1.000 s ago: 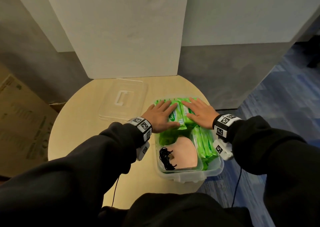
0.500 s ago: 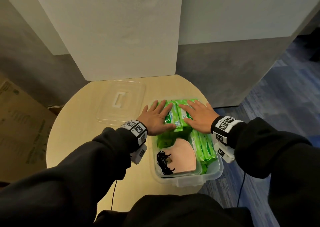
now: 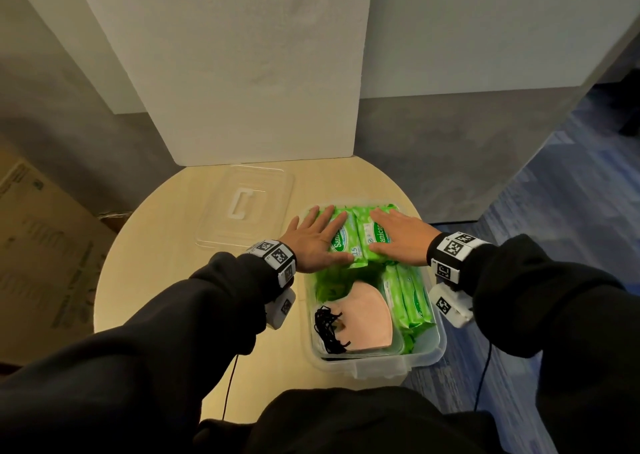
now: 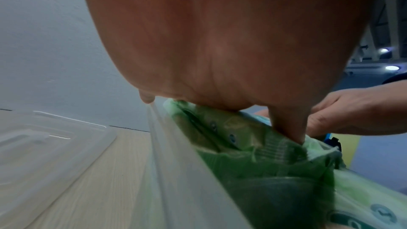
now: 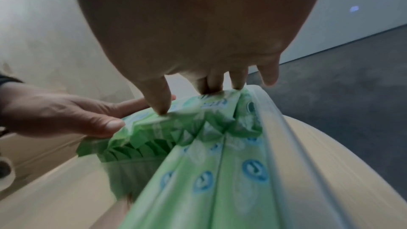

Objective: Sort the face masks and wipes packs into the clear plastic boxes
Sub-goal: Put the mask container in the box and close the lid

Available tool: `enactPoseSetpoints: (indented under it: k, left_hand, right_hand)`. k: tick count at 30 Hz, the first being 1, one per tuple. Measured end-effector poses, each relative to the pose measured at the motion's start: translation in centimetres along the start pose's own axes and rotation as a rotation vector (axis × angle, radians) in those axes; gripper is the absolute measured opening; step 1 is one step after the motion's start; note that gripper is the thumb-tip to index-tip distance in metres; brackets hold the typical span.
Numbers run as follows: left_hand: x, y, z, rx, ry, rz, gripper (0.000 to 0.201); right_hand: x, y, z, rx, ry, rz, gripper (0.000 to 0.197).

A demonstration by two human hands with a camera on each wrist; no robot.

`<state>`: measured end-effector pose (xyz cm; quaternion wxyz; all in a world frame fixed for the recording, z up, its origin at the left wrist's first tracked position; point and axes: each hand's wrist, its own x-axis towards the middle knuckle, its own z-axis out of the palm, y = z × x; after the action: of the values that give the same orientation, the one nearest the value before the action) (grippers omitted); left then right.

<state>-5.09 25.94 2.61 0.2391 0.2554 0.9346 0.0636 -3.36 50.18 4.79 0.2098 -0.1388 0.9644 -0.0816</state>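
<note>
Near edge: clear rectangular plastic box (image 3: pixel 429 353) sits at the right side of the round light-wood table (image 3: pixel 166 280), its near right corner overhanging the table rim. Inside at the near end, a pink face mask (image 3: pixel 367 318) with black ear loops (image 3: pixel 329 329) lies flat in what looks like a smaller clear tray. Just right of it, green wipes packs stood on edge (image 3: pixel 414 301) run along the box's right wall.

Mid: two green wipes packs with white labels lie flat side by side across the far half of the box, above rim level. Left hand (image 3: pixel 317 238) rests palm-down on the left flat pack (image 3: pixel 341 242), fingers straight and spread, thumb tip at its near edge. Not gripping. Right hand (image 3: pixel 401 237) rests palm-down on the right flat pack (image 3: pixel 375 238), fingers extended, fingertips (image 5: pixel 211 90) touching the pack's far end. No grasp either. Both wrists carry white marker bands and camera blocks.

Far: clear flat plastic lid with a white handle (image 3: pixel 246 211) lies on the table left of the box, apart from it. White foam boards (image 3: pixel 242 65) stand behind the table. Cardboard box (image 3: pixel 38 256) on the floor at left, blue carpet (image 3: pixel 571 211) at right.
</note>
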Motion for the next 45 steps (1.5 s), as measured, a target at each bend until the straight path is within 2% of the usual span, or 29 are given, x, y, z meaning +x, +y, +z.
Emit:
enactPoseSetpoints:
  k: [2, 3, 5, 7, 9, 12, 15, 19, 21, 25, 26, 29, 32, 33, 34, 36, 38, 39, 41, 42, 43, 45]
  left_hand:
    - [-0.2, -0.2, -0.4, -0.068, 0.017, 0.017, 0.098]
    - [-0.6, -0.5, -0.7, -0.145, 0.072, 0.040, 0.095]
    - [-1.6, -1.5, -1.0, -0.380, 0.281, 0.064, 0.084]
    - [-3.0, -3.0, -1.0, -0.561, 0.494, -0.007, 0.067]
    - [-4.4, -5.1, -0.3, -0.717, 0.568, -0.158, 0.047]
    - [-6.3, -8.0, 1.9, -1.039, 0.501, -0.358, 0.020]
    - [-8.2, -9.2, 3.9, -1.149, 0.380, -0.448, 0.013]
    - [-9.4, -8.3, 5.3, -1.220, 0.280, -0.407, 0.018]
    - [-9.5, -7.9, 5.6, -1.229, 0.244, -0.351, 0.017]
    - [-9.0, -8.8, 4.9, -1.118, 0.246, -0.254, 0.019]
    - [-8.7, -9.6, 4.7, -1.036, 0.262, -0.238, 0.021]
    - [-7.7, -12.6, 4.9, -0.699, 0.270, -0.233, 0.039]
    - [-6.0, -15.4, 6.0, -0.431, 0.204, -0.189, 0.063]
    - [-5.4, -16.4, 6.5, -0.348, 0.191, -0.177, 0.070]
    - [-4.9, -17.3, 6.9, -0.268, 0.178, -0.169, 0.077]
    - [-4.1, -19.4, 7.6, -0.126, 0.144, -0.175, 0.085]
    - [-3.7, -21.8, 8.3, -0.028, 0.086, -0.219, 0.087]
    - [-3.7, -22.9, 8.6, -0.003, 0.048, -0.243, 0.088]
    - [-3.9, -25.0, 9.6, 0.009, -0.012, -0.259, 0.092]
    - [-4.2, -25.8, 10.1, 0.034, 0.000, -0.242, 0.090]
    - [-4.5, -26.4, 10.6, 0.091, 0.044, -0.211, 0.082]
    - [-5.2, -27.5, 11.1, 0.211, 0.149, -0.141, 0.054]
  right_hand:
    - [0.0, 0.0, -0.2, 0.128, 0.028, 0.025, 0.075]
    - [-0.2, 0.1, -0.3, 0.205, 0.089, 0.035, 0.071]
    - [-0.7, 0.3, -0.2, 0.376, 0.310, 0.056, 0.058]
    - [-1.6, 0.3, -0.3, 0.617, 0.545, 0.101, 0.036]
    - [-2.7, 0.3, -0.3, 0.847, 0.615, 0.127, 0.028]
    - [-3.9, -0.1, -0.3, 0.963, 0.609, 0.118, 0.022]
    - [-4.3, -1.7, -0.1, 1.037, 0.606, 0.114, 0.013]
    - [-4.0, -4.3, 0.4, 1.104, 0.648, 0.183, 0.043]
    - [-4.1, -5.3, 0.8, 1.048, 0.661, 0.189, 0.044]
    - [-4.9, -6.6, 2.2, 0.848, 0.617, 0.215, 0.007]
    - [-5.2, -6.9, 2.6, 0.770, 0.586, 0.237, 0.006]
    - [-6.1, -8.5, 3.7, 0.615, 0.541, 0.288, 0.029]
    - [-6.4, -12.4, 3.5, 0.510, 0.620, 0.299, 0.029]
    - [-6.2, -14.0, 3.4, 0.505, 0.592, 0.314, 0.026]
    - [-5.9, -15.6, 3.4, 0.509, 0.505, 0.334, 0.025]
    - [-4.9, -18.2, 4.3, 0.369, 0.234, 0.383, 0.040]
    - [-3.7, -20.0, 5.5, 0.115, 0.026, 0.423, 0.056]
    - [-3.2, -20.5, 5.9, 0.022, -0.006, 0.438, 0.058]
    - [-2.2, -20.9, 6.2, -0.058, -0.003, 0.452, 0.048]
    - [-1.7, -20.9, 6.2, -0.072, 0.001, 0.450, 0.042]
    - [-1.3, -20.7, 6.2, -0.073, -0.009, 0.446, 0.039]
    - [-0.8, -20.2, 6.2, -0.036, -0.033, 0.428, 0.036]
